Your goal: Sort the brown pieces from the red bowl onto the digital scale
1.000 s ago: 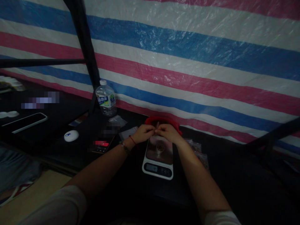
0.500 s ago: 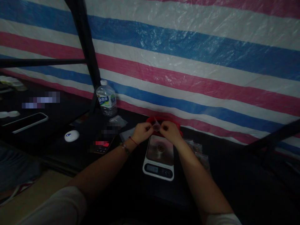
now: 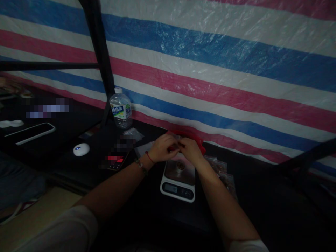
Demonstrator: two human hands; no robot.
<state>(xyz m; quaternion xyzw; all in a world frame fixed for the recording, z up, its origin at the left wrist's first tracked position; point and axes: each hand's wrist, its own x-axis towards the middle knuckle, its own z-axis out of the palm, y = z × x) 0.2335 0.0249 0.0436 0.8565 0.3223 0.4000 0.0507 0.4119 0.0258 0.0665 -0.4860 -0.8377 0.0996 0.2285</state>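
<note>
The scale [image 3: 178, 179] lies flat, white-rimmed, with a shiny dark plate and, at its near end, a lit display whose digits are too blurred to read. On the scale's plate a small round cup [image 3: 180, 167] stands upright, brownish bits inside. At the scale's far end a clear bag [image 3: 178, 137] is held, mostly hidden.

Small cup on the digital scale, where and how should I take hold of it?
Probably pinch opposite side walls of the small cup, coming from the display side of the digital scale. It stands upright with brownish contents showing at its open top, so keep it level.
</note>
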